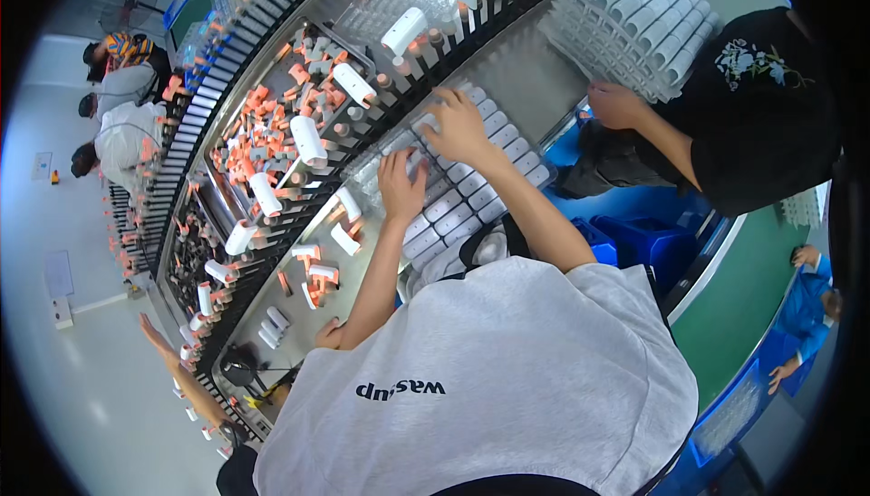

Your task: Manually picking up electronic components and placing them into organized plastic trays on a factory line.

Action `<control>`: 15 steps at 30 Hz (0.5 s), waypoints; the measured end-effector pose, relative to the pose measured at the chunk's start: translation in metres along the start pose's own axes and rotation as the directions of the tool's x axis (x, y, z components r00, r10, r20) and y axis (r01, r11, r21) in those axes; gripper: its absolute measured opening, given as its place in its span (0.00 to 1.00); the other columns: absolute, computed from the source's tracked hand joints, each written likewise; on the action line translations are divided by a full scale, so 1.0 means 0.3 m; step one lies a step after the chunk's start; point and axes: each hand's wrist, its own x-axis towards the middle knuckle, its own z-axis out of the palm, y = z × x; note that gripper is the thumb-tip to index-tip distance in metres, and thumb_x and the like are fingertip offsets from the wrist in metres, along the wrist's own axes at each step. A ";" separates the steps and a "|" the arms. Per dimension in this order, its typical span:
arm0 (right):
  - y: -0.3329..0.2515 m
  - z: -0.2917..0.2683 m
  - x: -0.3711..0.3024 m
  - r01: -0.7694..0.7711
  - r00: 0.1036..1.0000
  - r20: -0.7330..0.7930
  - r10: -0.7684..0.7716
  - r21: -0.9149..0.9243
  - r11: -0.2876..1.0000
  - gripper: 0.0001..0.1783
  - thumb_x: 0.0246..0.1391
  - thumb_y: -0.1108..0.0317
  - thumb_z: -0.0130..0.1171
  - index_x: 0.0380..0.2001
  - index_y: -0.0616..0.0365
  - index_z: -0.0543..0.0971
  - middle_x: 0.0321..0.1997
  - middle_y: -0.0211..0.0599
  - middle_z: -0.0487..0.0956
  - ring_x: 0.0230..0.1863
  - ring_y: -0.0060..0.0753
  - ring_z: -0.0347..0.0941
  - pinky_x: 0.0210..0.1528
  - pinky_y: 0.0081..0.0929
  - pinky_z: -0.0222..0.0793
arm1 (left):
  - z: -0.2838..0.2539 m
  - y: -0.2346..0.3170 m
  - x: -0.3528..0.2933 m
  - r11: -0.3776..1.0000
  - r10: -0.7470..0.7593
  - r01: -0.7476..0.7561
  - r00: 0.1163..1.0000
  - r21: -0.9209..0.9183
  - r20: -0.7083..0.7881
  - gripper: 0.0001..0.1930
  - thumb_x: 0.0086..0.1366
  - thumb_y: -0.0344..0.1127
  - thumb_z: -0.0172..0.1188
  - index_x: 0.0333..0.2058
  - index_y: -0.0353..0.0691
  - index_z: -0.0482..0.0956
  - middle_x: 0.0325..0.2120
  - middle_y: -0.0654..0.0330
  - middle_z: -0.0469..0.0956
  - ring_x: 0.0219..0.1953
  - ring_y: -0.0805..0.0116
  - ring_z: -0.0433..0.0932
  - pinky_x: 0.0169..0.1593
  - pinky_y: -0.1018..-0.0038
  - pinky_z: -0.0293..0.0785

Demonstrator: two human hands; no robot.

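Observation:
A clear plastic tray (364, 190) lies in front of me, with rows of white, rounded casings (453, 215) in its pockets. Over the tray's left part, my left hand (401, 190) rests with fingers bent downward and the thumb apart; I see nothing held in it. Farther to the right, my right hand (459, 131) arches over the tray's far part with its fingers spread, and no casing shows in its grasp. The tray's pockets beneath both hands are partly hidden.
A curved conveyor with black posts (385, 88) carries white casings. Inside it, a metal tray (222, 147) holds orange and grey parts. Loose white-and-orange pieces (319, 283) lie left. At right, a co-worker's hand (616, 105) touches stacked filled trays (634, 25); blue bins (643, 247) stand below.

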 end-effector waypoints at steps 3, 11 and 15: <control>0.055 0.072 -0.062 0.113 0.992 -0.054 -0.114 -0.028 0.993 0.23 0.50 0.64 0.69 0.50 0.57 0.85 0.67 0.48 0.75 0.71 0.56 0.66 0.73 0.53 0.62 | -0.002 0.007 0.026 0.999 0.047 -0.047 0.998 -0.020 -0.030 0.16 0.69 0.40 0.66 0.49 0.37 0.82 0.45 0.50 0.82 0.49 0.46 0.78 0.56 0.55 0.71; 0.056 0.054 -0.163 0.278 0.940 -0.220 -0.262 0.048 0.959 0.17 0.50 0.66 0.70 0.44 0.59 0.83 0.61 0.48 0.77 0.69 0.59 0.67 0.73 0.55 0.62 | -0.022 0.017 -0.026 1.000 0.022 -0.022 1.000 -0.021 -0.007 0.15 0.69 0.38 0.65 0.50 0.36 0.81 0.46 0.50 0.82 0.49 0.45 0.77 0.57 0.55 0.71; 0.019 0.015 -0.178 0.221 0.964 -0.164 -0.208 0.066 0.973 0.15 0.50 0.64 0.71 0.41 0.58 0.84 0.62 0.47 0.76 0.67 0.57 0.68 0.70 0.51 0.64 | -0.029 0.026 -0.020 1.000 0.026 -0.026 1.000 -0.016 -0.012 0.15 0.69 0.39 0.65 0.49 0.37 0.81 0.45 0.50 0.82 0.49 0.45 0.77 0.56 0.55 0.71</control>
